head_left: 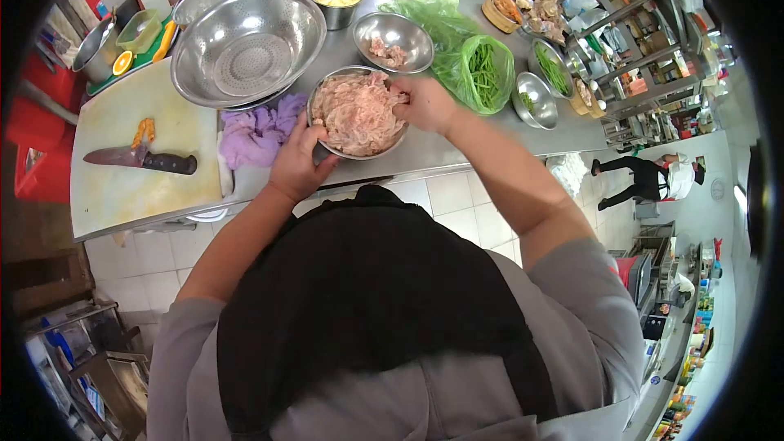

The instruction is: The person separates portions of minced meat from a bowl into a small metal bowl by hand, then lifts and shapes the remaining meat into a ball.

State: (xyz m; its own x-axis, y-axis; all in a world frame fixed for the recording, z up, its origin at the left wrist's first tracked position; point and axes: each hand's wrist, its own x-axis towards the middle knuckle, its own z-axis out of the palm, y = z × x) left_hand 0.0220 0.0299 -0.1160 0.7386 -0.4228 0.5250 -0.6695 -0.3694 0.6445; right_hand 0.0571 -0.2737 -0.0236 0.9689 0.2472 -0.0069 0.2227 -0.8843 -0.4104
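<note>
One steel bowl (pixel 357 156) of raw meat (pixel 357 113) sits at the counter's edge, beside a purple cloth (pixel 258 132). The left hand (pixel 303 157) steadies its rim, thumb apart from the fingers; the right hand (pixel 425 104) curls its fingers at the meat (whether they pinch any, I can't tell). Just behind, a smaller bowl (pixel 410 29) holds meat pieces (pixel 387 54).

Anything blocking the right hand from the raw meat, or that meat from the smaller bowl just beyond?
Nothing visible between the right hand and raw meat; its fingers are already at the meat's right side. Toward the smaller bowl, only the two bowls' rims intervene. The left hand is at the opposite side, out of that path.
</note>
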